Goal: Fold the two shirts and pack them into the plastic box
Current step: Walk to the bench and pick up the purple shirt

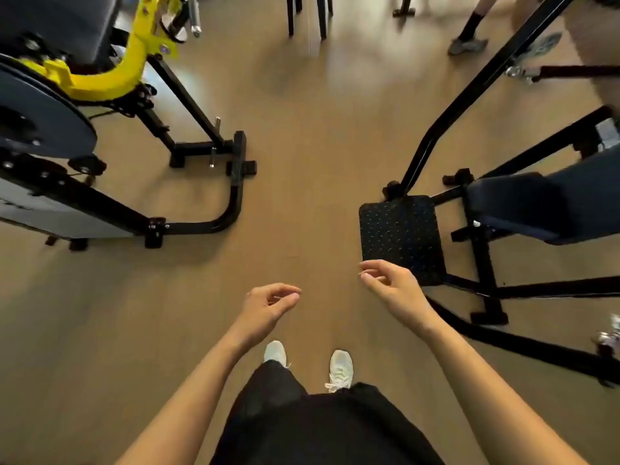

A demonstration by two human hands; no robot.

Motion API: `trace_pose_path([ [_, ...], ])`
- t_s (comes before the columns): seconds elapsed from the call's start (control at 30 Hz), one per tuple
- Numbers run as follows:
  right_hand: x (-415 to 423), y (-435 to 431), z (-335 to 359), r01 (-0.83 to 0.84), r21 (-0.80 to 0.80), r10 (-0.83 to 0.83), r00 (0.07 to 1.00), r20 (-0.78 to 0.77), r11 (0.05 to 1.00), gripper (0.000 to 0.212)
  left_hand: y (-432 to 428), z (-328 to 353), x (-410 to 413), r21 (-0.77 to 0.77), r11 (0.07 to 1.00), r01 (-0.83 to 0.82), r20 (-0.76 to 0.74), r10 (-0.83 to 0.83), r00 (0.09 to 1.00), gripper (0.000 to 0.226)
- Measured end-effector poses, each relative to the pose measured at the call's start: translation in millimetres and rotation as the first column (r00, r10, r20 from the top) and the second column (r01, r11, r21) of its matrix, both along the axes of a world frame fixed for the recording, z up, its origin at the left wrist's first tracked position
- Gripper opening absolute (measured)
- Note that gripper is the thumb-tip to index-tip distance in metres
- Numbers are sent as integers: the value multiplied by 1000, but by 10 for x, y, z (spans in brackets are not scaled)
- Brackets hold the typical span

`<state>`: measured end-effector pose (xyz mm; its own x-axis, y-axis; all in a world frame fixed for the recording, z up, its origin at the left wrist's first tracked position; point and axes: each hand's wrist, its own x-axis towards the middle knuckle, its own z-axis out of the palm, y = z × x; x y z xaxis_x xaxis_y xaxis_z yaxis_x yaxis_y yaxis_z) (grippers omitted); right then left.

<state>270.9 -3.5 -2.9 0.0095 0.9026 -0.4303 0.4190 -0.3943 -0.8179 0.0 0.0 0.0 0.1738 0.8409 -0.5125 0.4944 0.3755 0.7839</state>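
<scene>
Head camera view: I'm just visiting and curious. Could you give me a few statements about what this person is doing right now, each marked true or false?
1. Both hands are empty. True: the left hand and right hand hold nothing, fingers loosely curled.
2. A shirt lies on the floor ahead. False: no shirt or plastic box shows; the brown floor is bare there.
3. The person wears white shoes. True.
4. The yellow-framed machine stands to the person's right. False: it is on the left.
5. The right hand rests on the black footplate. False: it hovers in the air.
</scene>
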Motion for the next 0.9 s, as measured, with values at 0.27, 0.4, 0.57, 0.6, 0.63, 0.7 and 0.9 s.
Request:
trace_pose_path([
  [0.27,-48,993,-193,-113,-87,120,989,81,990,28,716,-107,67,-13,1000,-5,13,5,1000,13],
  [0.4,-80,1647,-244,-134,-92,144,983,115,987,30,1402,-288,61,6,1000,-11,47,10,999,13],
  [0.57,-75,2451,-125,-113,-133,132,981,143,985,32,2392,-423,97,-20,995,100,53,-99,994,16],
  [0.6,-60,2629,-90,-110,-142,131,980,147,984,32,2625,-434,113,-24,992,128,51,-126,991,16],
  [0.63,-39,2802,-71,-107,-148,129,980,151,983,32,2867,-443,125,-16,988,152,46,-151,987,15],
  [0.7,16,3125,-39,-91,-144,113,982,154,985,32,3368,-423,154,28,982,188,20,-189,982,15],
  [0.9,286,4124,-77,-56,-138,78,984,159,989,29,4776,-333,406,109,977,181,-27,-179,983,17],
])
